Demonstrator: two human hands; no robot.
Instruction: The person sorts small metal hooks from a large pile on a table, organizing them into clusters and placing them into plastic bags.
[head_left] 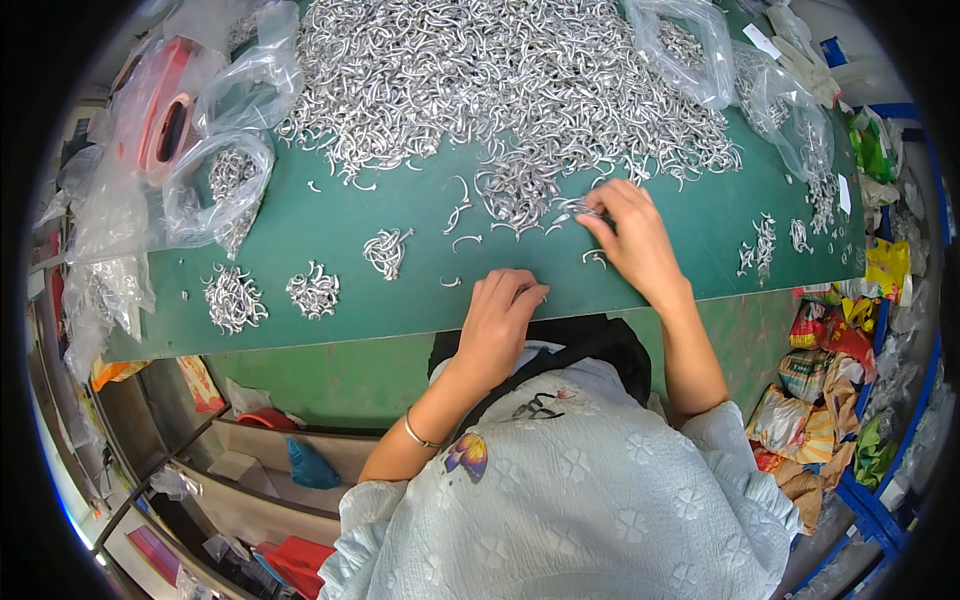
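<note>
1. Small heaps: three, of silver curved pieces, standing apart on the green bench: first heap [233, 300], second heap [313, 291], third heap [387, 253].
2. Loose pieces: several lie between the third heap and the right hand; one loose piece [450, 282] is just left of the left hand.
3. Left hand [497, 312]: one, near the front edge of the bench [370, 300]. Fingers curled and close together; whether they hold a piece cannot be told.
4. Main pile [480, 80]: one, along the far side, too dense to count; a lobe [518, 185] extends toward the person.
5. Right hand [637, 235]: one, just right of the lobe. Thumb and fingers bent toward each other at some pieces [570, 208]; whether they are clamped on one cannot be told.
6. Right-side groups: three small groups [765, 245], two of them side by side.
7. Surroundings, left: clear bags [220, 190], at least two, and a red object [150, 110] partly under plastic film.
8. Surroundings, right: clear bags [690, 50], at least two; one overlaps the main pile and obstructs part of it. Coloured packages [800, 420] stand beyond the bench.
</note>
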